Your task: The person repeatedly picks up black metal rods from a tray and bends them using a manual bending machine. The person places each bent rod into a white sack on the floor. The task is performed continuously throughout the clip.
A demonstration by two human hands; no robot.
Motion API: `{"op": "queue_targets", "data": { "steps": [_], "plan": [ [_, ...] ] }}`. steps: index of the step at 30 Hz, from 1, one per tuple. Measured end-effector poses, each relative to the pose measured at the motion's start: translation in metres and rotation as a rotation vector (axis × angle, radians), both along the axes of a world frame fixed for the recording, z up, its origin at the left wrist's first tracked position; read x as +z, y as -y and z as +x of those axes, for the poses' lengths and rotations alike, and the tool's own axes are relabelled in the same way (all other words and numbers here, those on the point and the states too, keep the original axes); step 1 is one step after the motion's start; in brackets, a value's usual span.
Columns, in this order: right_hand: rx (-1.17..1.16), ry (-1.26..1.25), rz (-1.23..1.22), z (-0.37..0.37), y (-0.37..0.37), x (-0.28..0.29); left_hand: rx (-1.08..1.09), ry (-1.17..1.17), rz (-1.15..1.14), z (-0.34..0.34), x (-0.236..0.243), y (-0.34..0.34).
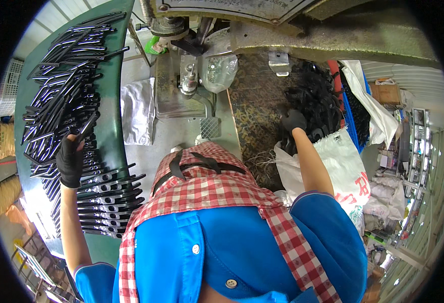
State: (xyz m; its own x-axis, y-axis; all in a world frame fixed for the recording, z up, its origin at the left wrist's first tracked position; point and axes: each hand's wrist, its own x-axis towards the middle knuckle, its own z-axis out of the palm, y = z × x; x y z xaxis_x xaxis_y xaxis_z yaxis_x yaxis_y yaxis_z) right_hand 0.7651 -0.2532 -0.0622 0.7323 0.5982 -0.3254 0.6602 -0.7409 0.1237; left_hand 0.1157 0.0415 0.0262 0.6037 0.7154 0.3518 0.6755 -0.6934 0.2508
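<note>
My left hand (pixel 70 164), in a black glove with bare fingertips, is closed around one black rod-shaped part (pixel 87 126), its far end pointing up and right. Beneath and beyond it, a big heap of glossy black rods (pixel 68 86) covers much of the green table (pixel 110 101). Nearer me on that table, flat black bars with holes (pixel 106 204) lie stacked in rows. Over on the right, my black-gloved right hand (pixel 293 121) reaches into a pile of curved black parts (pixel 313 96). Its fingers blend into the dark parts and are hidden.
A machine with a heavy metal body (pixel 333 43) stands ahead, its fixture (pixel 188 81) between my hands. Below sits a foot pedal (pixel 210 127). A white woven sack (pixel 333 156) lies under my right forearm; a blue crate (pixel 353 118) is beyond it. A silvery plastic bag (pixel 137 111) lies beside the table.
</note>
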Motion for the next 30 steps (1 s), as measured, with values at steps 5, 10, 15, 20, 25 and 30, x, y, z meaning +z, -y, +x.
{"op": "queue_targets", "data": {
  "steps": [5, 10, 15, 20, 25, 30],
  "plan": [
    [-0.206, -0.596, 1.241, 0.001, -0.022, 0.01, -0.169, -0.083, -0.041, 0.074, 0.064, 0.017],
    [-0.222, -2.016, 1.694, -0.077, -0.082, 0.114, -0.308, -0.047, -0.254, 0.15, 0.099, 0.038],
    [-0.15, -2.208, 1.776, -0.13, -0.115, 0.156, -0.386, -0.073, -0.365, 0.197, 0.112, 0.053],
    [-0.24, -2.243, 1.814, -0.141, -0.122, 0.159, -0.413, -0.038, -0.388, 0.203, 0.107, 0.057],
    [-0.152, -2.302, 1.748, -0.161, -0.133, 0.165, -0.402, -0.092, -0.341, 0.205, 0.104, 0.061],
    [-0.278, -2.288, 1.771, -0.175, -0.143, 0.16, -0.352, -0.145, -0.195, 0.208, 0.109, 0.063]
  ]
}}
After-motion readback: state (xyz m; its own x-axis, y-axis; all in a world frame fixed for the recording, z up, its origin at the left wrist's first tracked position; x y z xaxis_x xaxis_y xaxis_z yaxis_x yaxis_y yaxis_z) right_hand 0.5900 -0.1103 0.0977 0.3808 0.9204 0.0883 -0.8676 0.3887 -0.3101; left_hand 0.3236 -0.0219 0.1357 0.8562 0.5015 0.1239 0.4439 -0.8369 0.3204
